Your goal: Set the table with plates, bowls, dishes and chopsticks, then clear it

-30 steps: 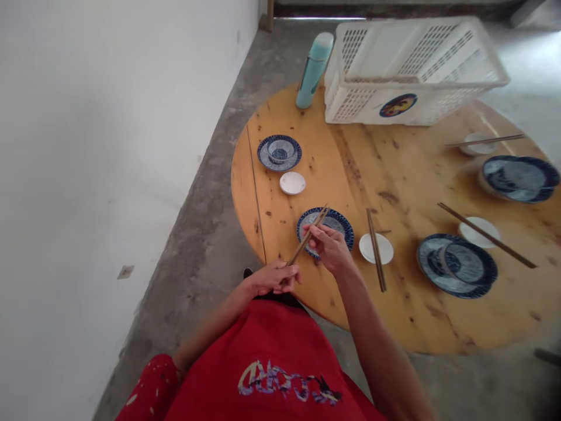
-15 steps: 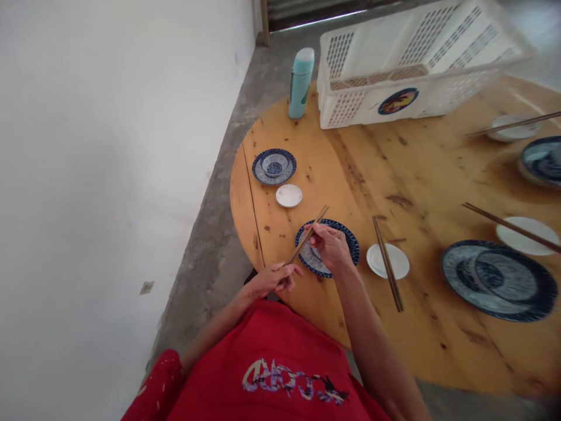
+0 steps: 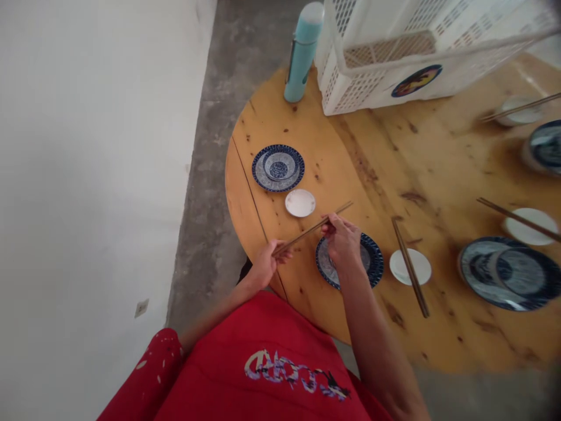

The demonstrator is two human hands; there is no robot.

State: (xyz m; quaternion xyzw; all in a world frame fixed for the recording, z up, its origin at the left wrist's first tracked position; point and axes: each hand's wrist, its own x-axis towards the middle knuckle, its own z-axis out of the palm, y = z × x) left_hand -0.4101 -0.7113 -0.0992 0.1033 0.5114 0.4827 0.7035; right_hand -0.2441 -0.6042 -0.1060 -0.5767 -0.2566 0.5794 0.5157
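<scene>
A pair of thin brown chopsticks (image 3: 304, 233) stretches between my two hands above the table's near edge. My left hand (image 3: 268, 261) is closed around their lower left end. The fingers of my right hand (image 3: 344, 237) pinch them closer to the other end, whose tips stick out past my fingers. Below my right hand lies a blue-patterned plate (image 3: 373, 257), partly covered by that hand and forearm. Just beyond the chopsticks sits a small white saucer (image 3: 300, 203). Farther left, a patterned bowl (image 3: 279, 166) rests on another blue-rimmed plate (image 3: 263, 183).
Chopsticks (image 3: 408, 263) lie across a white saucer (image 3: 424, 270) to the right. More plates, bowls and saucers stand along the right side. A turquoise flask (image 3: 302, 55) and a white plastic crate (image 3: 372, 88) stand at the back of the wooden table (image 3: 350, 140).
My view has shifted, so the table items sit differently. The chopsticks have turned flatter, pointing more to the right, and my hands are slightly farther apart.
</scene>
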